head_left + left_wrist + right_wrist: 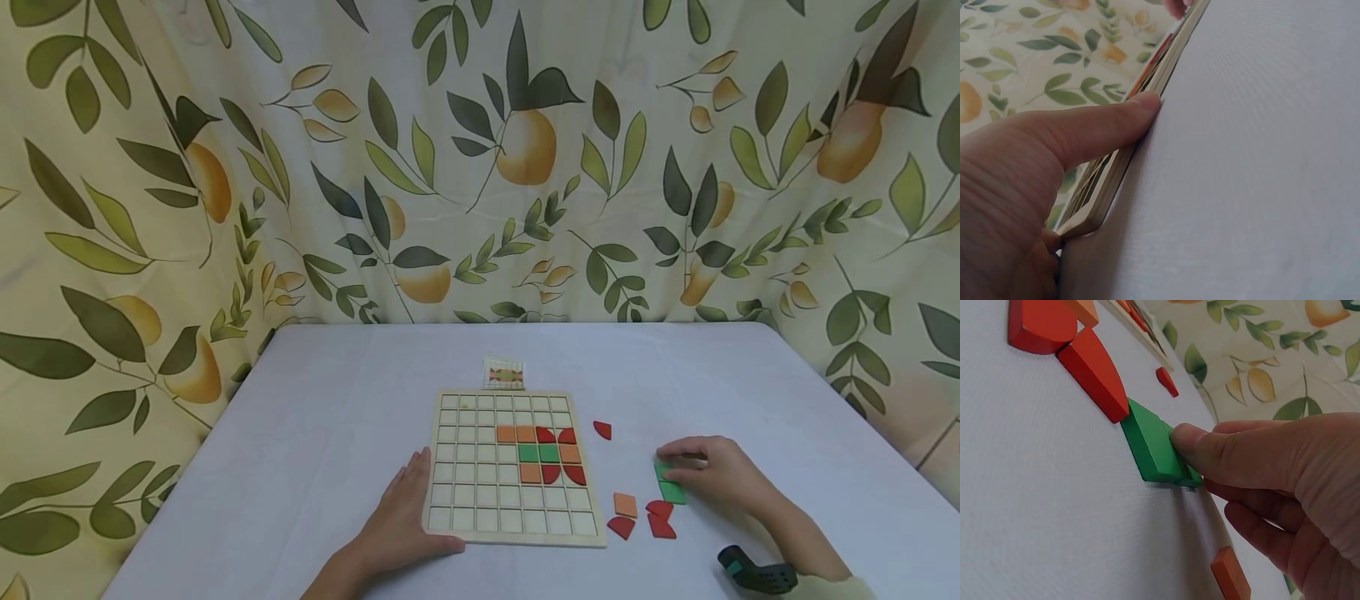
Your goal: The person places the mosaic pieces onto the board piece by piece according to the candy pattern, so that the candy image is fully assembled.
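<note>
A wooden grid board (487, 521) lies on the white table, with orange, green and red tiles in several cells of its right half. My left hand (405, 508) rests at the board's near left corner, fingers stretched along the left side. In the left wrist view the straight left thumb (1110, 125) presses the board's near edge (1107, 181). Right of the board, my right hand (712, 475) pinches the farther of two adjoining green square tiles (670, 492). The right wrist view shows the nearer green tile (1150, 447) touching a red tile (1096, 375).
Beside the board's right edge lie a loose orange square (625, 505) and several red quarter-round tiles (621, 527). Another red tile (602, 430) lies farther back. An orange tile (1230, 575) shows below my right fingers. A small pattern card (504, 374) stands behind the board.
</note>
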Motion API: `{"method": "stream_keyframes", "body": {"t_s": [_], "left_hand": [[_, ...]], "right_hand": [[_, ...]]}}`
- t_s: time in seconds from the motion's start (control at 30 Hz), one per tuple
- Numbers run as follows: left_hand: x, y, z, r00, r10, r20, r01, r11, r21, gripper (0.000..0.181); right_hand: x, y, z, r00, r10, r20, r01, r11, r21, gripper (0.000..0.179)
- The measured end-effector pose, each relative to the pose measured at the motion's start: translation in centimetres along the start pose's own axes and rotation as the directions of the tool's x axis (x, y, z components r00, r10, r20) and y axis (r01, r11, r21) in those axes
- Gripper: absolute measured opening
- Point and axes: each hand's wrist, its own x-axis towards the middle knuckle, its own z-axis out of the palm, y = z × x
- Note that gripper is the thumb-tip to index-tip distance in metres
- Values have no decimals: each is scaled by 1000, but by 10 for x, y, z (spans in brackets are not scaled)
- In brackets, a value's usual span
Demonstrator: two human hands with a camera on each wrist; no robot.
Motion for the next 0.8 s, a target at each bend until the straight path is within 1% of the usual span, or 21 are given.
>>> {"method": "stream_keyframes", "body": {"t_s": [0.47,0.8], "left_hand": [[0,2,-1,1000,-1,-2,1,1000,-2,123],[1,1,0,1000,-3,0,3,1000,-1,124]], "right_hand": [[0,0,-2,1000,-21,18,21,1000,7,30],[0,1,0,1000,-5,-6,5,1000,-7,29]]}}
